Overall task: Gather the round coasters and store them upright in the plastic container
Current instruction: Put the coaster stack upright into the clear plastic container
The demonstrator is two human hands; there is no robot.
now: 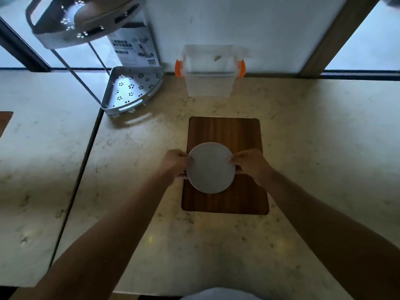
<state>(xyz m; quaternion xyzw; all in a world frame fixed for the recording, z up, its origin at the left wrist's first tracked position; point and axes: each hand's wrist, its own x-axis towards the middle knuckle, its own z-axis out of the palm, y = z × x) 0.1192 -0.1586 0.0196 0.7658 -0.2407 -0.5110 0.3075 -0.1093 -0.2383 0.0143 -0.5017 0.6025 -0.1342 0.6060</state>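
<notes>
A stack of round grey-white coasters [211, 167] is held flat over the dark wooden board [225, 131]. My left hand [176, 162] pinches the stack's left edge and my right hand [249, 162] pinches its right edge. How many coasters are in the stack I cannot tell; only the top face and a thin lower rim show. The clear plastic container [208, 83] with orange side clips stands open against the wall, beyond the board's far edge, well apart from both hands.
A grey metal corner shelf rack [132, 89] with flower cut-outs stands left of the container, its upper tier [82, 22] overhanging at top left. A printed box [134, 44] leans behind it. A seam [86, 152] splits the marble counter into two slabs.
</notes>
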